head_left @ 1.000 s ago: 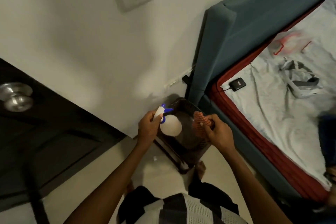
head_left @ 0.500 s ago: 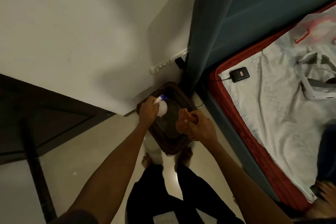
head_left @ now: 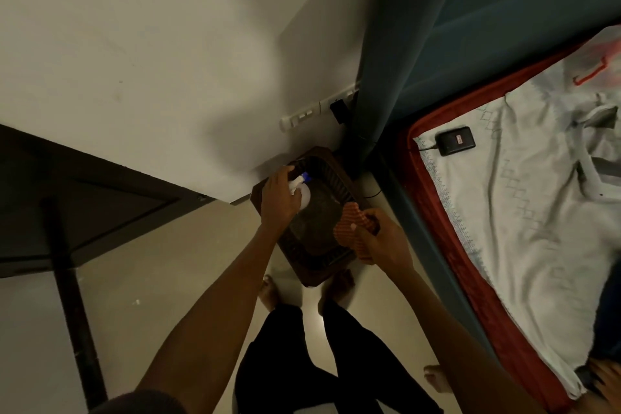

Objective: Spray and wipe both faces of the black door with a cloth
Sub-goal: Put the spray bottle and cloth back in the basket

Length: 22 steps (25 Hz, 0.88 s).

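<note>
- The left hand (head_left: 280,200) is wrapped around the neck of the spray bottle (head_left: 304,193), with the round white body of the bottle below and to the right of the fingers and the blue trigger part poking out at the top.
- The bottle sits over the dark brown tray (head_left: 331,267) on the floor, in the corner between the wall and the bed; whether its base touches the tray cannot be told.
- The right hand (head_left: 383,240) is clamped on the orange cloth (head_left: 349,225), which sticks out up and to the left of the fist, over the right edge of the tray.
- The black door (head_left: 84,205) lies well apart to the left of both hands, its lower part slanting across the frame, its edge running down toward the bottom of the view.
- The left hand, with the bottle, is the nearer one to the door; the cloth hand is farther, on the bed side.
- Both arms reach forward and down, nearly straight, converging over the tray, the person standing bent above it with feet just behind.
- In my judgement the next move depends on a swing to the left, bottle leading.
</note>
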### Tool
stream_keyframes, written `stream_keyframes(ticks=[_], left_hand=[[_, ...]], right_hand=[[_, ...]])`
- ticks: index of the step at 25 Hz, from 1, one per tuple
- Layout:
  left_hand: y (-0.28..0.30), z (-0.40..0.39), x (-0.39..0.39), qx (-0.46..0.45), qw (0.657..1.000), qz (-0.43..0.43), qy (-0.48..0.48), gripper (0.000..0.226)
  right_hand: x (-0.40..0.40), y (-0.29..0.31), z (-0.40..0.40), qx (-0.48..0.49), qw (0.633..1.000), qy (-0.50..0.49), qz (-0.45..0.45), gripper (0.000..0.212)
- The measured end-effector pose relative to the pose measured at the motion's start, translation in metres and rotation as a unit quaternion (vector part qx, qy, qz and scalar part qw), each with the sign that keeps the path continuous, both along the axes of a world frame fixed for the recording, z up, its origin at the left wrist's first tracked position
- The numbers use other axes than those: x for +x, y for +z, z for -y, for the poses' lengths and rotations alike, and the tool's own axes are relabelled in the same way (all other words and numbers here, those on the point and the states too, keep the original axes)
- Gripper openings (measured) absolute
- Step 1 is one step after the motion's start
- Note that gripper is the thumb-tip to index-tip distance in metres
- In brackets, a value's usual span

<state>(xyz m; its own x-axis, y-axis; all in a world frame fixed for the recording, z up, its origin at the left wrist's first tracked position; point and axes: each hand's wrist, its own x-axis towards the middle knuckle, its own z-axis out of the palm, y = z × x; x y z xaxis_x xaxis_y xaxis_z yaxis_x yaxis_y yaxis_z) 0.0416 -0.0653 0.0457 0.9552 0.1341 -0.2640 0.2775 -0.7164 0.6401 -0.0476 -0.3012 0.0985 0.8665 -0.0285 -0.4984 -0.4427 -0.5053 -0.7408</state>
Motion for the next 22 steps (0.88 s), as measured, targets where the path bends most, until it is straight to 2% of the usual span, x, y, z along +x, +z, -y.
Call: stream_keyframes(ticks=[2,5,7,12,15,17,20,22], left_hand=[[0.022,0.01,-0.019,-0.019,0.994,0.104,-0.017,0.052],[0.053,0.023,-0.054,-0.094,0.981,0.103,-0.134,0.058],[0.063,0.021,-0.07,-0.071,0.976,0.095,-0.182,0.051],[0.091,-0.003,-0.093,-0.059,0.989,0.033,-0.133,0.023],[0.109,-0.007,-0.113,-0.084,0.992,-0.03,-0.085,0.014],[0.114,-0.006,-0.127,-0.13,0.99,-0.032,-0.042,0.01],[0.118,-0.009,-0.147,-0.226,0.973,-0.012,0.032,0.009],[0.12,-0.01,-0.155,-0.278,0.956,-0.011,0.089,0.017]], right_hand=[[0.002,0.008,0.003,0.008,0.999,0.033,0.038,0.024],[0.005,0.015,0.005,0.011,0.987,0.119,0.11,0.021],[0.009,0.019,0.001,0.003,0.971,0.172,0.164,0.02],[0.017,0.032,-0.017,-0.019,0.945,0.204,0.253,0.032],[0.017,0.034,-0.03,-0.09,0.928,0.225,0.281,0.031],[0.013,0.035,-0.04,-0.102,0.924,0.222,0.293,0.028],[0.008,0.043,-0.054,-0.016,0.952,0.191,0.24,0.03],[0.005,0.05,-0.062,0.044,0.961,0.169,0.216,0.026]])
